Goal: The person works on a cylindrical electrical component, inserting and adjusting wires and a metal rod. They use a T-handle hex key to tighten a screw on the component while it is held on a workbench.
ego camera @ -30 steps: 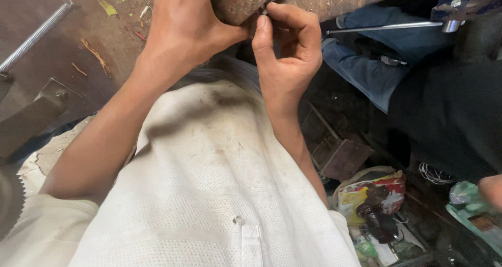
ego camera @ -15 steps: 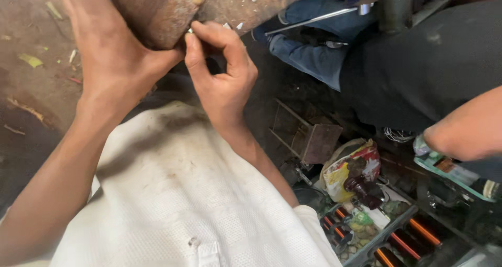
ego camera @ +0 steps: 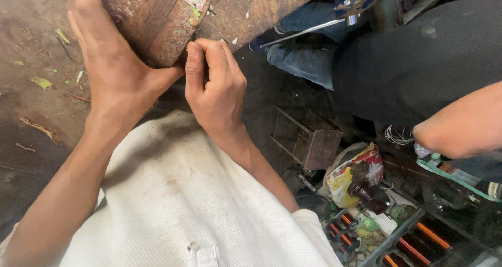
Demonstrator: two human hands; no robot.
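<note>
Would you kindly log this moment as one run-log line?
left hand: grips rusty block | right hand: pinched at block's lower edge, item hidden | nearby: another person's arm, coil tray

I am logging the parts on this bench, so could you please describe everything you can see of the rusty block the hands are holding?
The rusty block looks like brown, pitted metal with lengthwise ridges and a squared lower end. A torn, colourful sticker scrap clings near its upper right face. It lies tilted on the worn bench top. The left hand wraps its left side and lower edge; the right hand pinches at its lower right corner, thumb against it. Its upper end runs out of view.
</note>
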